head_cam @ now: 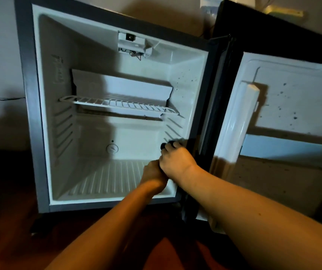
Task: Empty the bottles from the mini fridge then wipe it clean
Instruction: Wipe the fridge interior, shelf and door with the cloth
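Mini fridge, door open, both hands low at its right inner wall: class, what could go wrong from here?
1. Loose wires hang from the light unit at the top; a wet wipe there may snag or wet them.
2. The wire shelf sits just above the hands; an arm lifting could knock it off its ledges.
3. Dark specks on the door lining and right wall could be missed, since the right hand and left hand work low.

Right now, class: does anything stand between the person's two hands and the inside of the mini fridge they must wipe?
Nothing visible does. The door is swung wide open to the right, and both the left hand and right hand already reach inside the mini fridge by its lower right wall. No bottles show; only the wire shelf remains, higher up.
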Available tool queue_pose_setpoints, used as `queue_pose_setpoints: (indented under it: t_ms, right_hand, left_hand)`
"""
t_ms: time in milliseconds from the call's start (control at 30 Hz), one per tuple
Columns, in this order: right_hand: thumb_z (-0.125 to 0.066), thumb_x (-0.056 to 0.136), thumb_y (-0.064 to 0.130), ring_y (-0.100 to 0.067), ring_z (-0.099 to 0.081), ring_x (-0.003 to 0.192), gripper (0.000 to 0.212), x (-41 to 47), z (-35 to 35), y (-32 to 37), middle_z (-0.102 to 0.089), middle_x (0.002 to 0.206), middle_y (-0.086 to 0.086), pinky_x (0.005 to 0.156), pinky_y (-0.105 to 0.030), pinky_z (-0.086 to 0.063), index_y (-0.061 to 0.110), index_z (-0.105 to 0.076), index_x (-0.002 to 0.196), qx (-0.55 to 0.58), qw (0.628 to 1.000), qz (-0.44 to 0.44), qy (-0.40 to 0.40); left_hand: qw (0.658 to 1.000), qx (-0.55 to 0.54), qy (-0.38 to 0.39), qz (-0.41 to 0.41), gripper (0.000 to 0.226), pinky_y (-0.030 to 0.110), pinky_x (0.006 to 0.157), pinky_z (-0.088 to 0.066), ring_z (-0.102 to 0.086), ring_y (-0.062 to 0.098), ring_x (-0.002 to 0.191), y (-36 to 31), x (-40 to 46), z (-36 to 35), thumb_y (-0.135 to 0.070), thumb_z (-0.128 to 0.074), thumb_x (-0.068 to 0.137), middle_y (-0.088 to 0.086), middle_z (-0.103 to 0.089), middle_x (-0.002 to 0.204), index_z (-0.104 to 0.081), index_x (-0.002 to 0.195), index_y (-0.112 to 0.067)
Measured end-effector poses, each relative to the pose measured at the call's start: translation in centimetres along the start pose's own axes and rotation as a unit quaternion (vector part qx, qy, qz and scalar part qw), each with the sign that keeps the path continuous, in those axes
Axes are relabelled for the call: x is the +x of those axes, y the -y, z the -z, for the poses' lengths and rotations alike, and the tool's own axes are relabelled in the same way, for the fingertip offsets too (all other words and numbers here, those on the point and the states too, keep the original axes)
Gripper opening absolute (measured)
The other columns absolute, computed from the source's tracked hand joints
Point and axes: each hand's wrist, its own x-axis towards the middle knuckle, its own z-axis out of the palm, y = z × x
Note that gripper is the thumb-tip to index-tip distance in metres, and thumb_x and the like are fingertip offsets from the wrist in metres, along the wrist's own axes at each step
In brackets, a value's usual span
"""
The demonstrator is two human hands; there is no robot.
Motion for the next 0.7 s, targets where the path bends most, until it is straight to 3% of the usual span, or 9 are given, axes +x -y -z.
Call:
queue_pose_setpoints:
  t_ms: [133,333,400,533,700]
  right_hand:
    - [-0.044,0.099,0.012,-0.036,-0.044,0.123,0.029,-0.2,-1.1,3.3,-0.054,0.131,-0.018,0.102,-0.049,-0.037,0.003,-0.058,0.124,0.036,0.997,0.039,0.062]
    - [-0.046,0.099,0.017,-0.036,-0.045,0.121,0.031,-0.3,-1.1,3.6,-0.054,0.128,-0.016,0.102,-0.055,-0.036,0.006,-0.054,0.127,0.047,0.996,0.033,0.074]
    - [-0.047,0.099,0.019,-0.037,-0.044,0.122,0.032,-0.2,-0.5,2.8,-0.053,0.128,-0.016,0.103,-0.058,-0.035,0.006,-0.053,0.128,0.055,0.997,0.026,0.053]
    - [-0.044,0.099,0.017,-0.035,-0.044,0.123,0.031,-0.2,0.9,0.3,-0.053,0.128,-0.017,0.098,-0.048,-0.038,0.004,-0.055,0.124,0.031,0.999,0.02,-0.033]
    - [-0.05,0.096,0.017,-0.031,-0.049,0.117,0.025,0.5,2.1,-2.3,-0.058,0.122,-0.013,0.094,-0.041,-0.041,0.007,-0.063,0.115,0.006,0.99,0.012,-0.138]
  left_hand:
    - [0.992,0.087,0.088,0.016,0.026,0.034,0.088,-0.046,-0.06,0.033,0.111,2.7,-0.9,-0.6,-0.016,-0.057,0.091,0.019,-0.063,0.121,-0.065,0.114,-0.004]
    - [0.994,0.055,0.097,0.015,0.025,0.031,0.082,-0.048,-0.064,0.028,0.103,3.3,-0.8,0.0,-0.016,-0.062,0.088,0.015,-0.067,0.113,-0.066,0.11,-0.004]
    - [0.995,0.049,0.085,0.006,0.021,0.031,0.079,-0.049,-0.065,0.027,0.098,2.7,-0.7,0.6,-0.014,-0.063,0.086,0.014,-0.068,0.108,-0.066,0.105,-0.005]
    - [0.998,0.04,0.05,-0.013,0.008,0.033,0.074,-0.05,-0.064,0.026,0.083,0.6,-0.8,2.0,-0.006,-0.056,0.085,0.012,-0.068,0.096,-0.062,0.089,-0.011]
    - [0.995,-0.008,-0.089,-0.045,0.015,0.032,0.075,-0.049,-0.061,0.027,0.088,-1.7,0.0,2.5,-0.008,-0.047,0.092,0.012,-0.067,0.098,-0.06,0.1,-0.005]
